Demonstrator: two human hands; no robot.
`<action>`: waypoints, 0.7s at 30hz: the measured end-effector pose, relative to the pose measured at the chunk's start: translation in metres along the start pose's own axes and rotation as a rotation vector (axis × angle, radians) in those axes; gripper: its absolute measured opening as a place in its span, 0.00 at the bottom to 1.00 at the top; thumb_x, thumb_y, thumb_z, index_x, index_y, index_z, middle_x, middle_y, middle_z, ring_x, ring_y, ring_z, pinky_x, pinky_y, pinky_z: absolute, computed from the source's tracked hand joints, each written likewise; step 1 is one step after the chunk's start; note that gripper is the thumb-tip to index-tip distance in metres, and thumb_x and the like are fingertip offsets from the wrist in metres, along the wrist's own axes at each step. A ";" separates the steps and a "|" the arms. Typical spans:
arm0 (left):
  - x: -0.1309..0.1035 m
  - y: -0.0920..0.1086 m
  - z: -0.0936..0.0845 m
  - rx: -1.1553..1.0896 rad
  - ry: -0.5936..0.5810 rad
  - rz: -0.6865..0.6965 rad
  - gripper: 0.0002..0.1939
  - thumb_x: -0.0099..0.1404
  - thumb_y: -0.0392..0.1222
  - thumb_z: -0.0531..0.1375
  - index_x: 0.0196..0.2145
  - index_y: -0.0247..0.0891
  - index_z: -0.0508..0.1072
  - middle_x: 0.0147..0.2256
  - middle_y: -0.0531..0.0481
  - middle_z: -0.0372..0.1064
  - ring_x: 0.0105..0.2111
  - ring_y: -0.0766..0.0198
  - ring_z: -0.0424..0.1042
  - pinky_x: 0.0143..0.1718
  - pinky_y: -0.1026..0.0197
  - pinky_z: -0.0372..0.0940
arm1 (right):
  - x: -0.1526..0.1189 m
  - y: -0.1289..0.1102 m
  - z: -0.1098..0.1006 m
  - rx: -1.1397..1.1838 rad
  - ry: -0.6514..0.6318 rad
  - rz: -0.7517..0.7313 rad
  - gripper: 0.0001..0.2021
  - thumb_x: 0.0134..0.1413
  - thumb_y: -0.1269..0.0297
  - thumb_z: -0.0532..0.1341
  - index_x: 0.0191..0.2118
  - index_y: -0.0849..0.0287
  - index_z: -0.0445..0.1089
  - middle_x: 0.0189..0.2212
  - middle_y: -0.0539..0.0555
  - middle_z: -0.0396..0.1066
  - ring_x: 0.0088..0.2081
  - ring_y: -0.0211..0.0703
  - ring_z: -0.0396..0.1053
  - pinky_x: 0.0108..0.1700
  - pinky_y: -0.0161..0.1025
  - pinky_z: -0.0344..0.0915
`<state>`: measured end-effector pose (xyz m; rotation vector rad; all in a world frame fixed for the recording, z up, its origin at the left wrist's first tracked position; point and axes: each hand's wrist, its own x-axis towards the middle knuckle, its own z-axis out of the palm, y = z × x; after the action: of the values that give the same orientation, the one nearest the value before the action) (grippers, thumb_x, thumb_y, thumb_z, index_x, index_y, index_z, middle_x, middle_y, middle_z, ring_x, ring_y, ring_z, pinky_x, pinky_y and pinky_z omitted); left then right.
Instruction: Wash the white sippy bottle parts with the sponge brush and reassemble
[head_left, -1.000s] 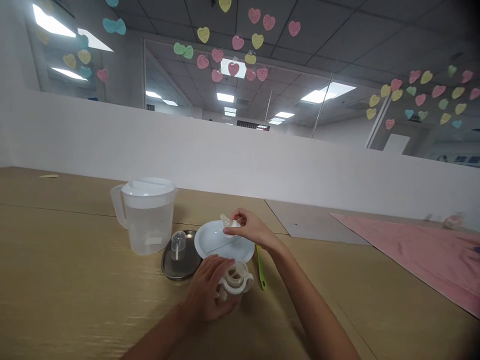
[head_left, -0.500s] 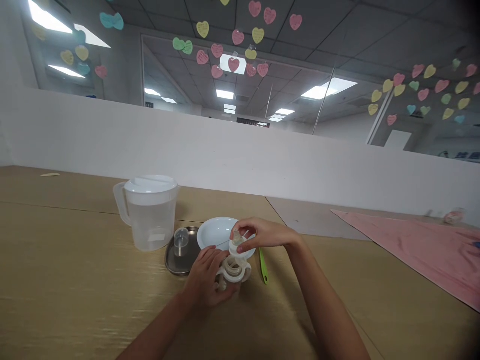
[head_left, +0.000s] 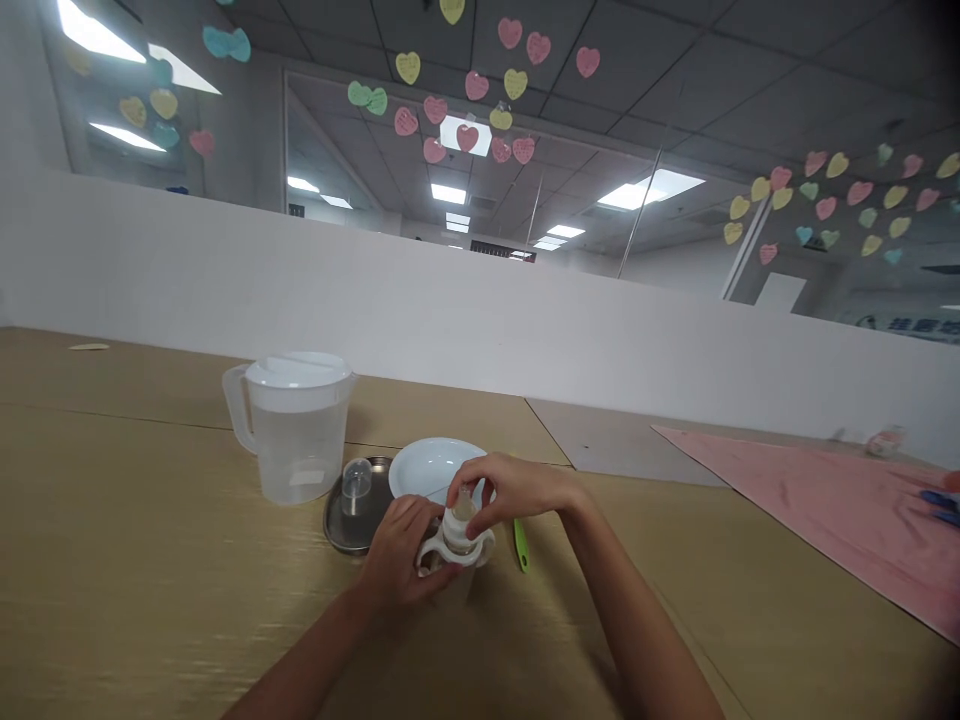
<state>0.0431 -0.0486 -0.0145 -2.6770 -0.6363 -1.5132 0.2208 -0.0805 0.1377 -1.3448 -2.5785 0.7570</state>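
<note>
A baby bottle (head_left: 451, 582) with a white two-handled ring stands upright near the middle of the table. My left hand (head_left: 401, 560) is wrapped round its left side and handle. Above it, my right hand (head_left: 504, 492) pinches a bottle nipple with a white collar (head_left: 457, 524), which sits on the bottle's mouth. Whether the collar is threaded on, I cannot tell. Just behind lies a white bowl (head_left: 424, 462), partly covered by my right hand. A clear bottle cap (head_left: 356, 487) stands on a dark metal tray (head_left: 339, 535) to the left.
A lidded clear pitcher (head_left: 304, 440) of water stands at the back left. Right of the bottle lies a green handle (head_left: 521, 548), its far end hidden by my hand. A pink cloth (head_left: 825, 510) covers the table's right side. A white wall (head_left: 480, 320) closes off the back.
My right hand has lowered the nipple and collar from above the bottle onto its mouth. My left hand still holds the bottle. A dark blue thing shows more at the right edge.
</note>
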 end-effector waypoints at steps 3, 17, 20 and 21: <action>0.000 -0.001 0.001 0.005 -0.007 0.002 0.19 0.59 0.54 0.55 0.41 0.37 0.64 0.33 0.45 0.67 0.34 0.56 0.66 0.36 0.55 0.60 | 0.001 0.000 0.003 -0.005 -0.020 -0.042 0.16 0.41 0.62 0.67 0.40 0.52 0.72 0.40 0.50 0.69 0.39 0.41 0.66 0.33 0.32 0.61; 0.002 0.005 0.000 -0.007 0.040 -0.013 0.17 0.56 0.53 0.58 0.37 0.37 0.65 0.30 0.47 0.68 0.31 0.58 0.66 0.33 0.57 0.60 | 0.007 -0.008 0.015 -0.004 0.077 0.262 0.16 0.43 0.50 0.63 0.25 0.58 0.62 0.19 0.47 0.63 0.19 0.35 0.63 0.20 0.32 0.53; 0.002 0.006 0.000 0.009 0.061 0.023 0.17 0.57 0.52 0.59 0.37 0.36 0.65 0.30 0.47 0.67 0.31 0.58 0.66 0.32 0.57 0.60 | 0.011 -0.014 0.022 -0.197 0.162 0.304 0.24 0.46 0.44 0.60 0.16 0.58 0.54 0.12 0.48 0.56 0.18 0.36 0.59 0.21 0.34 0.49; 0.003 0.006 0.000 0.017 0.074 0.037 0.17 0.57 0.52 0.58 0.37 0.36 0.65 0.30 0.47 0.67 0.30 0.59 0.65 0.32 0.57 0.60 | 0.012 -0.016 0.023 -0.280 0.198 0.306 0.27 0.46 0.42 0.59 0.13 0.58 0.52 0.11 0.49 0.53 0.18 0.37 0.58 0.22 0.35 0.48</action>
<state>0.0460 -0.0529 -0.0113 -2.5913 -0.5898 -1.5824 0.1941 -0.0872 0.1248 -1.8224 -2.4175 0.2819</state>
